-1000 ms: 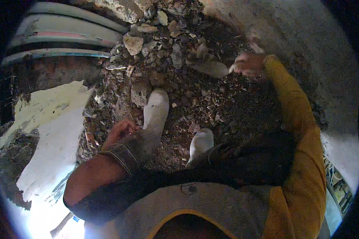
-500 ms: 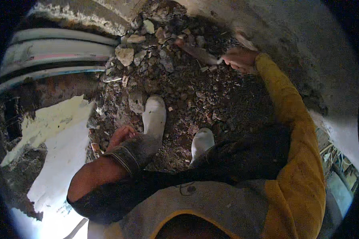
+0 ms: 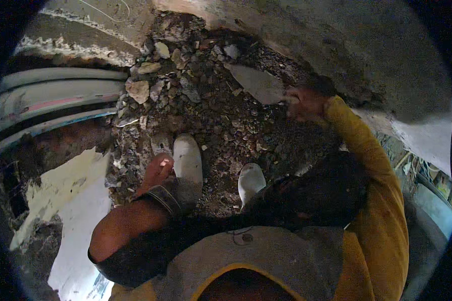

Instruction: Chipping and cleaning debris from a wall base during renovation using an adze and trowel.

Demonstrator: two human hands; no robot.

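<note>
My right hand [image 3: 309, 104], blurred by motion, is closed at the near end of a trowel; its handle is hidden in my fist. The trowel's broad, flat grey blade [image 3: 256, 84] points to the far left, low over loose rubble [image 3: 221, 120]. Beside my left boot [image 3: 188, 158], my left hand [image 3: 158, 170] hangs low with its fingers curled together. Nothing shows in it, though the undersides of its fingers are hidden. My right boot [image 3: 251, 181] stands on the same dirt.
A rough wall [image 3: 346, 50] runs along the far right side. Long pale curved panels [image 3: 60, 95] lie at the left, with larger stones [image 3: 137, 91] near their ends. A broken white-and-yellow sheet [image 3: 80, 200] lies at the near left.
My right hand has come slightly nearer and to the right. The trowel has turned from nearly edge-on to show its flat face. My view has shifted a little.
</note>
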